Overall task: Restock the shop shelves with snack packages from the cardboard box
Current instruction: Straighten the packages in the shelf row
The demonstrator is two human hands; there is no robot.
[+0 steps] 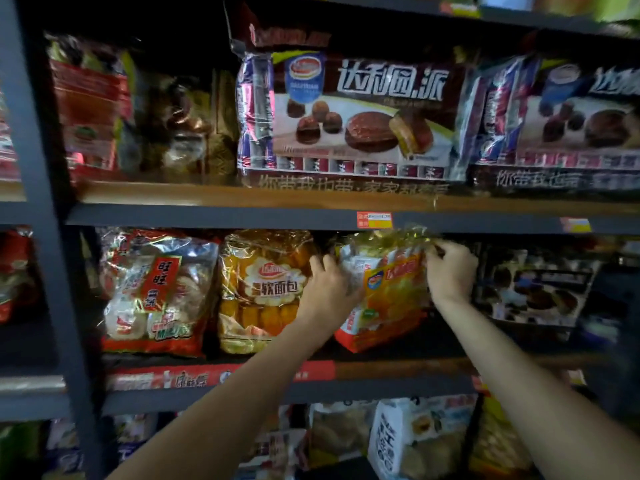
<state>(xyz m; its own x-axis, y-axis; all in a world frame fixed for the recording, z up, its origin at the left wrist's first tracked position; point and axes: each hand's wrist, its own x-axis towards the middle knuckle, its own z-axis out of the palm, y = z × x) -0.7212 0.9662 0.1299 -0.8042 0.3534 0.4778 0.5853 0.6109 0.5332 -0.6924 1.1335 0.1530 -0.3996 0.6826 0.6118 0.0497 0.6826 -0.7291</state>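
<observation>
Setting a snack bag on the middle shelf

Left hand point(325, 289) steadies the orange bag point(391, 296); right hand point(450, 271) pinches its top, keeping it upright.

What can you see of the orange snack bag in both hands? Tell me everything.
The orange snack bag is glossy plastic with a crinkled gold top and a red-and-white bottom edge. It stands tilted on the middle shelf, beside a yellow bread bag. The left hand grips its left side; the right hand pinches its upper right corner.
</observation>
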